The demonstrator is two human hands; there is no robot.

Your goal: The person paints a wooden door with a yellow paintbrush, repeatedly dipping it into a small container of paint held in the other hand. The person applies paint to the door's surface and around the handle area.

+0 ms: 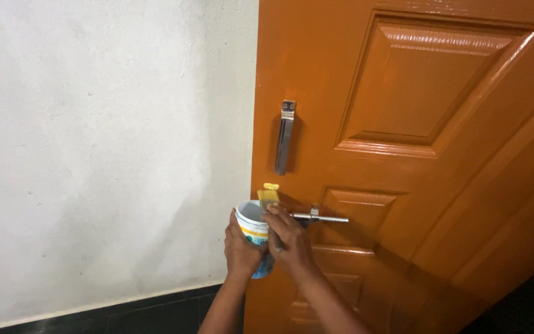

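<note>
1. My left hand (241, 247) is low in the middle of the frame. It is wrapped around a small white cup (253, 227) with a yellow and blue band on its side.
2. The cup stands upright in my left hand. Its open top faces up, and I can see its white inside.
3. My right hand (287, 238) is just to the right of the cup. It touches the cup's rim.
4. My right hand is closed on a paint brush (267, 198). The brush has pale yellow bristles, and they stick up just above the cup.
5. I cannot see the brush handle well, because my fingers cover it.
6. Both hands are in front of a big orange-brown door (415, 167). The door fills the right side of the frame and looks shiny.
7. A silver bolt (322, 217) lies flat on the door, just to the right of my right hand.
8. A silver handle (285, 137) stands upright on the door, above my hands, in the middle of the frame.
9. A small yellow spot (271, 186) sits on the door just above the brush.
10. A white wall (106, 148) fills the left side of the frame. A dark strip (125, 312) runs along its bottom.
</note>
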